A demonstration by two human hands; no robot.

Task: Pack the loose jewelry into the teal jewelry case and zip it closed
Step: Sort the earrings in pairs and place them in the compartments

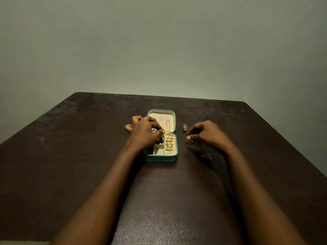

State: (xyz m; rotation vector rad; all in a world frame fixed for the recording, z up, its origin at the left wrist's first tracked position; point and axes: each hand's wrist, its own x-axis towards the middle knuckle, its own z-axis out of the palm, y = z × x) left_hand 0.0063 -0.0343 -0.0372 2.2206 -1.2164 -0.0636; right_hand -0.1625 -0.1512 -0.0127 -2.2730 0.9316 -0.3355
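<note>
The teal jewelry case (pixel 161 158) lies open on the dark table, cream-lined, its lid flat at the far side with gold chains (pixel 168 125) hanging in it. Several gold rings (pixel 169 143) sit in the right-hand ring rolls. My left hand (pixel 144 130) hovers over the case's left compartments, fingertips pinched on a small silver piece (pixel 154 130); a dark piece (pixel 159 140) lies below it. My right hand (pixel 206 133) is to the right of the case, fingers curled over small silver pieces (pixel 195 142) on the table. A silver ornament (pixel 185 127) lies just left of its fingers.
The dark brown table (pixel 88 156) ends at a plain grey-green wall behind. Another small silver piece (pixel 206 156) lies on the table beneath my right wrist. Both forearms reach in from the near edge.
</note>
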